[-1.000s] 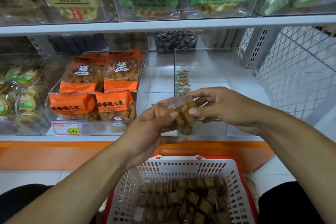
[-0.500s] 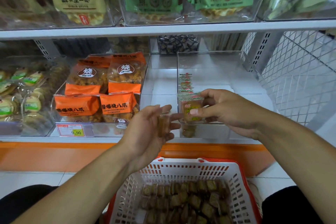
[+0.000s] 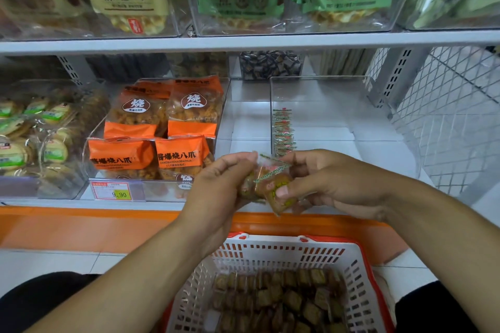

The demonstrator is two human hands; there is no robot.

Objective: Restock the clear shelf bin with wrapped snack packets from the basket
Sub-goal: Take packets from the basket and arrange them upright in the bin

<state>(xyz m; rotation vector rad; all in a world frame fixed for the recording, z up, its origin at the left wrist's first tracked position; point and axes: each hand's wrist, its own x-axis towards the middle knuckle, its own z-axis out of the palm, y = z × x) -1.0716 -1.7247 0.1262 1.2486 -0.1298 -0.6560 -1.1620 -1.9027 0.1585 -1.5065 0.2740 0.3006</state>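
My left hand (image 3: pixel 216 192) and my right hand (image 3: pixel 332 184) meet in front of the shelf edge, both gripping small brown wrapped snack packets (image 3: pixel 273 186) with green and pink print. The clear shelf bin (image 3: pixel 338 105) stands just behind the hands. A row of the same packets (image 3: pixel 282 130) lines its left wall, standing on edge. Below the hands sits the white basket with a red rim (image 3: pixel 273 254), filled with several more brown packets (image 3: pixel 278 303).
A clear bin of orange snack bags (image 3: pixel 162 132) stands left of the target bin, with a price tag 9.90 (image 3: pixel 113 191). Round wrapped cakes (image 3: pixel 32 138) fill the far left bin. A white wire mesh panel (image 3: pixel 454 116) closes the right side. An upper shelf (image 3: pixel 243 40) carries large bags.
The hands had parted, the right one holding a packet toward the bin. Now they are together again with packets gripped between them, slightly lower and nearer the basket.
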